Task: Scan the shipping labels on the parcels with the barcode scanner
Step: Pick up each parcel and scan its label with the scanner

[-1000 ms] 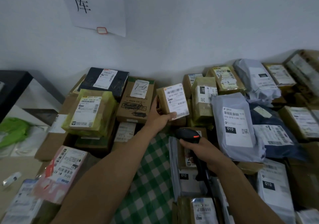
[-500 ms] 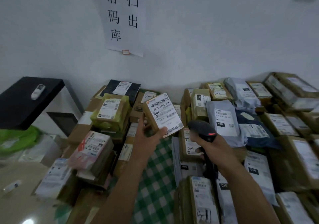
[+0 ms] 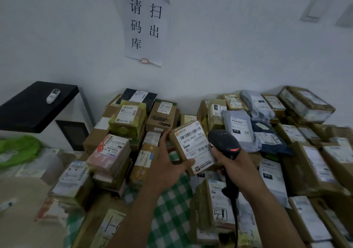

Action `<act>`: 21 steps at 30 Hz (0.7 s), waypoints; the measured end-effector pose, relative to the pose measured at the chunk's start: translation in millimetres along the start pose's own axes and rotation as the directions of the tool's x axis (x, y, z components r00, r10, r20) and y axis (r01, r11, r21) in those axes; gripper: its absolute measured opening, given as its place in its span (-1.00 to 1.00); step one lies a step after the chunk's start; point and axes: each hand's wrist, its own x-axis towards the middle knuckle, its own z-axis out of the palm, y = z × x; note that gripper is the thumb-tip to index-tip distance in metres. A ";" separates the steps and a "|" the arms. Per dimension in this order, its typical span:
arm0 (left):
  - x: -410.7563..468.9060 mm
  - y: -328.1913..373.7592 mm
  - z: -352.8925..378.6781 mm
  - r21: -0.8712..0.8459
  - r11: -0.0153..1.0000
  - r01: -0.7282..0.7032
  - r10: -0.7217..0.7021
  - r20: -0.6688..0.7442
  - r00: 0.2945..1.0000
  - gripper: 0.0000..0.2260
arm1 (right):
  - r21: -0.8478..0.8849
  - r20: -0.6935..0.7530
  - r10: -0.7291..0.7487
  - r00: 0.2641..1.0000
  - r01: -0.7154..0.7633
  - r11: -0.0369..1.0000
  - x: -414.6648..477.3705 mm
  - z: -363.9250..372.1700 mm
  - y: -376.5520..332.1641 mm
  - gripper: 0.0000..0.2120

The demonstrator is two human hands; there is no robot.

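Note:
My left hand (image 3: 167,168) grips a small brown parcel (image 3: 191,148) from below and the left, lifted above the pile. Its white shipping label (image 3: 193,140) faces up toward me, barcode at the top. My right hand (image 3: 233,164) grips the handle of a black barcode scanner (image 3: 222,140), whose head sits right beside the parcel's right edge. A red light glows on the scanner's back. Its black cable hangs down past my right forearm.
Many labelled parcels cover the surface: a yellow-green wrapped one (image 3: 127,119), a pink one (image 3: 109,151), grey mailers (image 3: 238,125) and brown boxes (image 3: 309,163) to the right. A green checked cloth (image 3: 172,205) shows between them. A black-topped cabinet (image 3: 36,104) stands at left, and a paper sign (image 3: 145,22) hangs on the wall.
My left hand lifted the small parcel off the pile and drew it toward me, label tilted up. The scanner rose beside it. The camera view tipped upward.

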 end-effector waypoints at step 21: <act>0.2 -7.4 -20.4 -0.027 0.997 0.065 -0.069 -0.151 0.986 0.01 | -0.393 0.247 0.098 0.964 0.007 0.919 -21.0 9.3 9.2 -0.94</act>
